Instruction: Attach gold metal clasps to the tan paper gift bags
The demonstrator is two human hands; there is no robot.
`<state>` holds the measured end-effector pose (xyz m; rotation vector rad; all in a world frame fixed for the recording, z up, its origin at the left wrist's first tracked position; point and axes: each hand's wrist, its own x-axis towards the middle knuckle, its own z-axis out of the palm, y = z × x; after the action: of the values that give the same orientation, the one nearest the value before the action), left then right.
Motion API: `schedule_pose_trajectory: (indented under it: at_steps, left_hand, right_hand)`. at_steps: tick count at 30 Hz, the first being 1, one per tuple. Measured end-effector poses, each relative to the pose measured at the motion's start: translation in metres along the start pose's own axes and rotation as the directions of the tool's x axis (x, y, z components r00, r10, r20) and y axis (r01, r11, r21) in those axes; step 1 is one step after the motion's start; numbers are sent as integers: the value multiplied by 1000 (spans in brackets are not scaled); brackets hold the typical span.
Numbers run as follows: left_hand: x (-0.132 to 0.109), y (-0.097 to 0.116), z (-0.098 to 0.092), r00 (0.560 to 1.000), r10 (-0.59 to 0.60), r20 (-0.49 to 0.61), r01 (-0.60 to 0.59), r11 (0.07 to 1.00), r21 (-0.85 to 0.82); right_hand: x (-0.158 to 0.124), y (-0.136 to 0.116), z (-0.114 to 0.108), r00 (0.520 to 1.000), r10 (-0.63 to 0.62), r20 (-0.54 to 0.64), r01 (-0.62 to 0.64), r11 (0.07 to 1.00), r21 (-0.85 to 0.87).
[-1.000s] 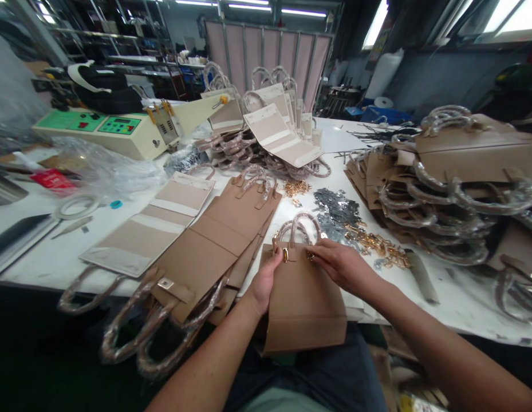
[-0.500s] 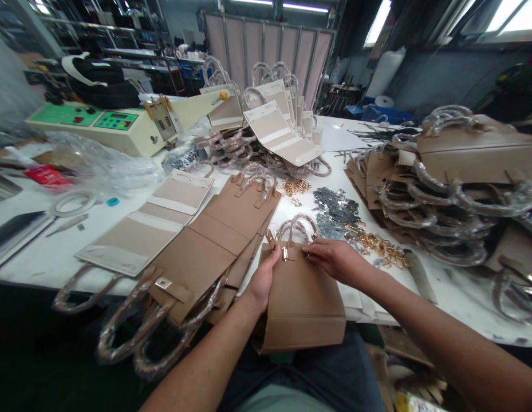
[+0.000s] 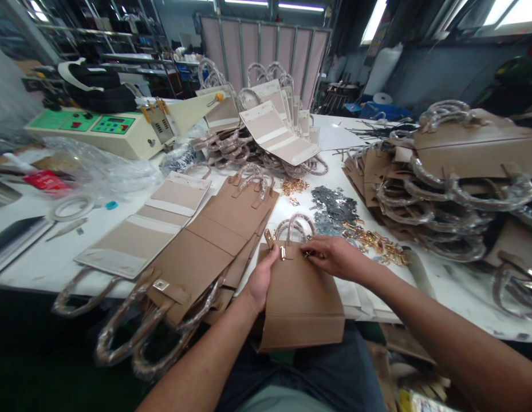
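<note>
A brown handbag panel (image 3: 302,297) hangs over the table's front edge toward my lap, its plastic-wrapped handle (image 3: 300,220) lying up on the table. My left hand (image 3: 262,277) grips its left edge, thumb on top beside a small gold metal fitting (image 3: 283,252) at the panel's upper part. At the upper right of the panel, my right hand (image 3: 328,254) has its fingers pinched together. A small metallic glint shows at those fingertips, but I cannot make out the piece. A small strap end with gold metal (image 3: 269,235) stands up just above my left thumb.
Brown bag panels (image 3: 205,240) and a beige-lined one (image 3: 145,226) lie to the left. Beyond my hands are grey metal plates (image 3: 332,206) and gold fittings (image 3: 379,243). Bags are piled on the right (image 3: 463,154); a cream machine (image 3: 98,131) stands at the back left.
Both hands keep their places on the handbag panel, with only slight finger movement on the right. The whole view has shifted a little.
</note>
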<state>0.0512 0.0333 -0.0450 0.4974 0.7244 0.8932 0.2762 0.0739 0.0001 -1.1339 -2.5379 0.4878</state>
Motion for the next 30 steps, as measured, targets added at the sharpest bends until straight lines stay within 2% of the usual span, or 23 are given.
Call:
schedule_pose_trajectory:
  at_steps: [3,6,10,17,21,25,30]
  left_hand:
    - [1,0,-1,999,-36,37,36,999,-4]
    - [2,-1,-2,995,-78,69,84,993,-86]
    - [2,0,0,995,-93,37,99,976,-192]
    - [1,1,1,987,-139,80,155,952,-264]
    - [0,0,0,984,-146,106,169,950,-264]
    - [-3,0,1,988,-136,76,151,955,-254]
    - [-4,1,4,990,-128,60,139,959,-247]
  right_hand:
    - [4,0,-2,1000,-5,6,5,1000,-11]
    - [6,0,-3,1000,0,18,0,1000,-20]
    - [6,1,-2,999,-8,44,10,999,-48]
    - [-4,-4,12,999,30,20,-24,972,-233]
    - [-9,-4,12,996,90,-24,-92,988,-125]
    - [-10,-3,3,993,116,-28,-114,993,39]
    - [-8,-5,3,991,124,-43,-121,990,73]
